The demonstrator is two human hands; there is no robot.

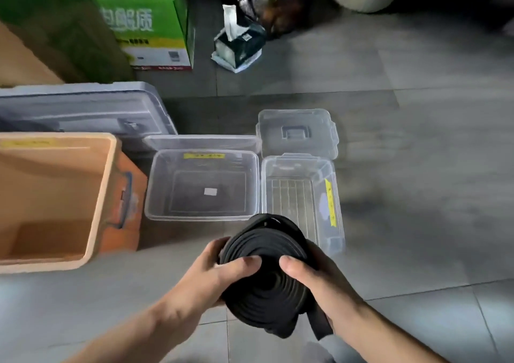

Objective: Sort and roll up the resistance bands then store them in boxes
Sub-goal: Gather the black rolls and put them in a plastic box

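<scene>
While both hands clasp it, one black band roll [267, 276], coiled flat, face turned up toward the wearer: left hand [211, 273] curled round its left edge, right hand [319, 282] curled round its right, thumbs pressed on the face. Loose tail [319, 326] hangs under the right hand, not yet wound in. Narrow clear box [300, 160], lid off, just beyond the roll, long axis running away from the hands, nearer the right hand. Wide clear box [200, 217], open, ahead and leftward, nearer the left hand. Orange bin [104, 196] farther left. Judgement: tuck tail, then a short carry forward
</scene>
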